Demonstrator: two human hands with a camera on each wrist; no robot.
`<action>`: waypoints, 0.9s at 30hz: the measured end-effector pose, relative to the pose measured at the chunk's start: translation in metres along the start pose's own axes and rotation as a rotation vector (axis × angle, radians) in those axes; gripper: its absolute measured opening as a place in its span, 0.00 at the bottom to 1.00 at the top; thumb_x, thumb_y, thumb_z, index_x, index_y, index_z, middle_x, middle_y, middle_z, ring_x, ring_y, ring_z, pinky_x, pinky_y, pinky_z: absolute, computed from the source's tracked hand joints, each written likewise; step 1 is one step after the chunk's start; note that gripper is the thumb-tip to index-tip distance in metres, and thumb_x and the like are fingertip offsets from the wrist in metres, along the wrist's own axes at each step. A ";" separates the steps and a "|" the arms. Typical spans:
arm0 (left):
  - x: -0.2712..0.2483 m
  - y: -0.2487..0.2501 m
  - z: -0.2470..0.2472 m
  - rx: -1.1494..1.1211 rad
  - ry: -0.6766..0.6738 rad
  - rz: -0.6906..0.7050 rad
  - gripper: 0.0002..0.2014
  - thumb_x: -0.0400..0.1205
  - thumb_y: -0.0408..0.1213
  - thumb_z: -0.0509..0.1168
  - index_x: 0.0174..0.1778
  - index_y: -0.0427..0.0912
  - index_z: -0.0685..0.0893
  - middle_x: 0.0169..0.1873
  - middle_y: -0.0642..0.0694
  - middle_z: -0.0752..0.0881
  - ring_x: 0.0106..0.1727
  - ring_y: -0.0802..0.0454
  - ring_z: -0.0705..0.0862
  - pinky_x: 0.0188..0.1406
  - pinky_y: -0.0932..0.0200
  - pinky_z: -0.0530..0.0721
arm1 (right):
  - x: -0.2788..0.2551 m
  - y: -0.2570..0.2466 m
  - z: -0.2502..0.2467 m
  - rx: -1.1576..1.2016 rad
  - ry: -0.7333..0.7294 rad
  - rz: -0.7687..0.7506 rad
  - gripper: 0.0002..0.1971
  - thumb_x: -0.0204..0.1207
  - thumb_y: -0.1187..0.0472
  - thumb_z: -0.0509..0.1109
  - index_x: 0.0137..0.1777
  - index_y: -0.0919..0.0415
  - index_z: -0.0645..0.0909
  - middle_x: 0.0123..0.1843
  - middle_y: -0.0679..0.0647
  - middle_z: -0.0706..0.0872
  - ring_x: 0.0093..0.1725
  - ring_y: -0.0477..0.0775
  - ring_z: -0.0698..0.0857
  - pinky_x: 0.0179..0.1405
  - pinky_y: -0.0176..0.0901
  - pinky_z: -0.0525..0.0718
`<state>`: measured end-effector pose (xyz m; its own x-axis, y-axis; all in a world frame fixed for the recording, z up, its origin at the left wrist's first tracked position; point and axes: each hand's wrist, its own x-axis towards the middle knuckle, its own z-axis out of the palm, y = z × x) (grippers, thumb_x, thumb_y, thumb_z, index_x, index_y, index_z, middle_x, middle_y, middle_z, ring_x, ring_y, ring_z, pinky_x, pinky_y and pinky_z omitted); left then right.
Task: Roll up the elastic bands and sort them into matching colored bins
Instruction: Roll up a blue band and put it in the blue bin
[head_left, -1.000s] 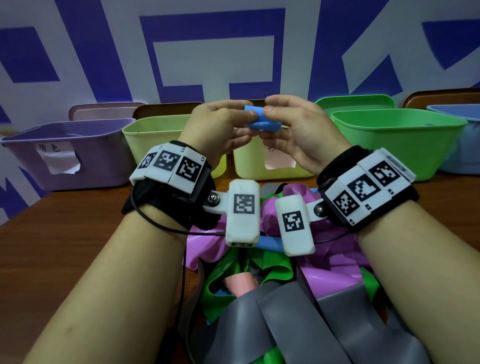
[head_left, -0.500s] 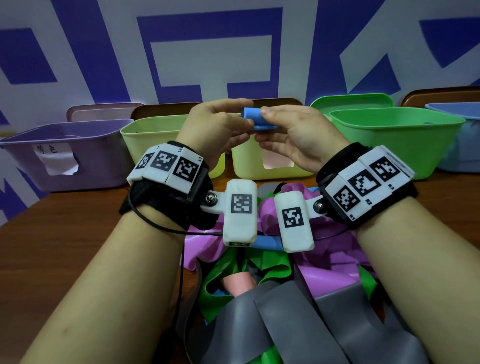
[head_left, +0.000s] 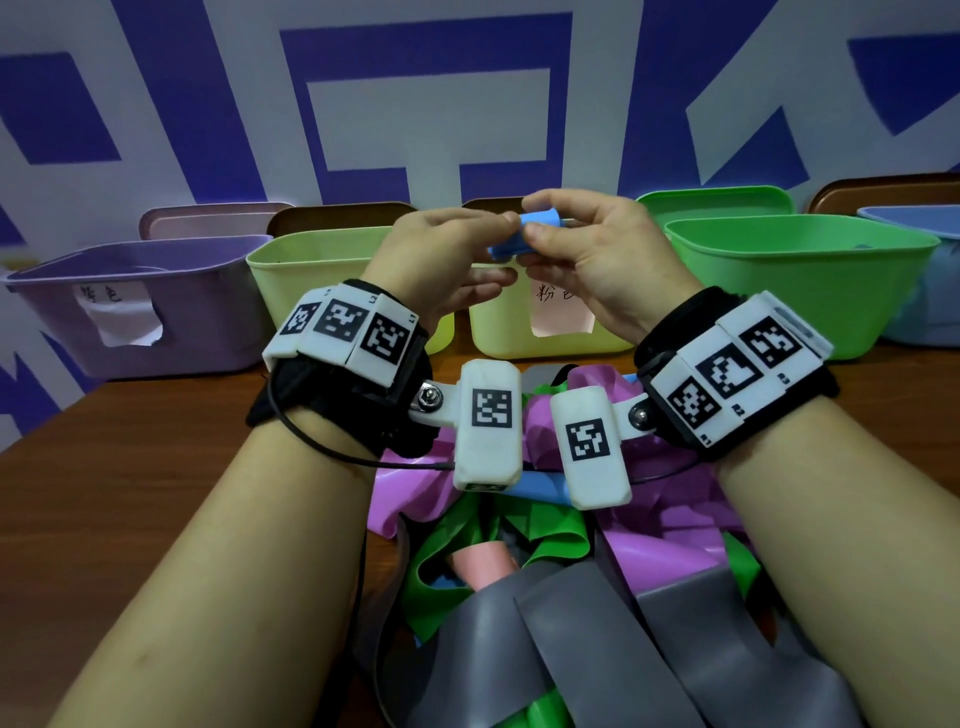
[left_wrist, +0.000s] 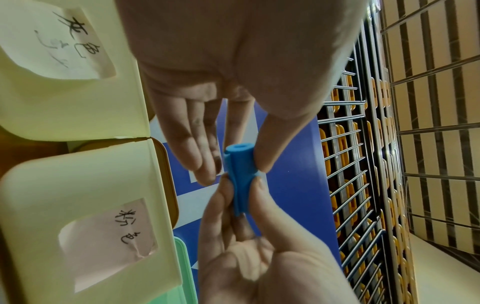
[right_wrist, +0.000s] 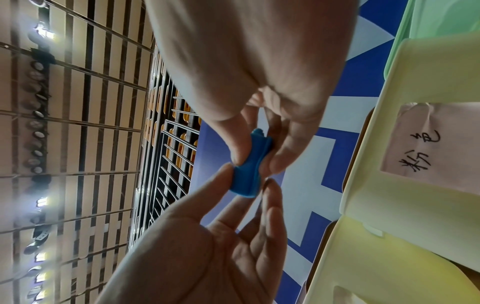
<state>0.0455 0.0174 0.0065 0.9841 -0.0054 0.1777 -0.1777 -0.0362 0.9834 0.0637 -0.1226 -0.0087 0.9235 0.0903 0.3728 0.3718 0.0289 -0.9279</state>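
A small blue rolled band (head_left: 524, 236) is held up in front of the bins by both hands. My left hand (head_left: 498, 234) pinches its left end between thumb and fingers, and my right hand (head_left: 540, 234) pinches the right end. The left wrist view shows the blue roll (left_wrist: 240, 162) end-on, with my left hand (left_wrist: 233, 164) above it and the right hand's fingers below. In the right wrist view my right hand (right_wrist: 257, 158) squeezes the blue roll (right_wrist: 250, 176), which has a loose flap along its side. A light blue bin (head_left: 914, 291) stands at the far right.
Along the wall stand a purple bin (head_left: 135, 306), a yellow-green bin (head_left: 311, 260), a pale yellow bin (head_left: 519, 343) with a pink label and a green bin (head_left: 800, 280). A tangled pile of bands (head_left: 571, 597) in grey, green, purple, pink and blue lies on the wooden table (head_left: 130, 467) under my wrists.
Both hands stay raised together on the blue roll. The roll has turned between the fingers: its left end was higher, and now its right end is higher.
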 end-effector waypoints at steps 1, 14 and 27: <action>-0.001 0.000 0.000 0.017 -0.012 0.000 0.10 0.82 0.41 0.68 0.56 0.40 0.84 0.44 0.42 0.86 0.38 0.51 0.89 0.41 0.62 0.88 | 0.000 0.000 0.000 0.001 0.001 -0.004 0.11 0.79 0.70 0.68 0.58 0.57 0.82 0.63 0.65 0.81 0.52 0.58 0.89 0.50 0.40 0.87; 0.001 -0.003 0.000 -0.023 -0.052 0.011 0.09 0.81 0.31 0.68 0.57 0.34 0.81 0.40 0.42 0.88 0.39 0.54 0.87 0.46 0.63 0.87 | 0.007 0.003 -0.002 0.173 0.068 0.077 0.20 0.76 0.73 0.70 0.68 0.73 0.78 0.52 0.59 0.87 0.47 0.48 0.87 0.43 0.32 0.83; -0.001 -0.007 0.002 -0.009 -0.167 -0.031 0.04 0.83 0.35 0.66 0.50 0.39 0.82 0.35 0.49 0.86 0.36 0.56 0.85 0.43 0.63 0.85 | 0.003 -0.008 -0.005 0.130 0.005 0.041 0.20 0.76 0.74 0.68 0.69 0.69 0.78 0.57 0.57 0.88 0.49 0.46 0.85 0.42 0.34 0.78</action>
<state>0.0459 0.0160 -0.0004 0.9754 -0.1709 0.1393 -0.1465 -0.0298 0.9888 0.0639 -0.1271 0.0001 0.9381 0.0891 0.3346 0.3188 0.1545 -0.9351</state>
